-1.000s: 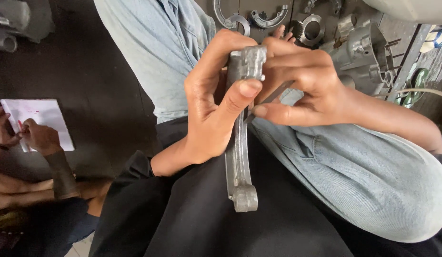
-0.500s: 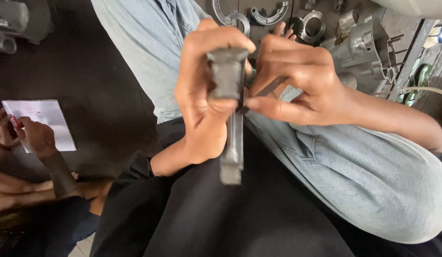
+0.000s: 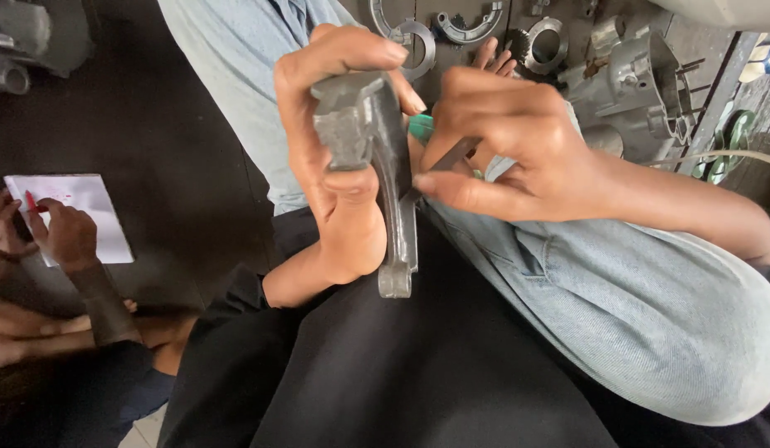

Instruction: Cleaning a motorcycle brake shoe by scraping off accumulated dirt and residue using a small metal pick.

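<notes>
While clamping the grey connecting rod (image 3: 399,224) upright over the black-clad lap (image 3: 402,373) in the left hand (image 3: 335,166), pressed a green-handled tool (image 3: 455,153) against its shank with the right hand (image 3: 509,141) pinched shut - apparently mid-scraping - and needed next, probably, a steady tip.

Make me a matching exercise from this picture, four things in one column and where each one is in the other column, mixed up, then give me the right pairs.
Things
1. connecting rod
2. white paper pad
3. metal engine casing
4. green-handled tool

Places
A. on the dark floor at the far left, under another person's hand
B. gripped upright in the left hand
C. pinched in the right hand against the rod
D. on the floor at the upper right, among loose metal rings

Pairs: 1-B, 2-A, 3-D, 4-C
</notes>
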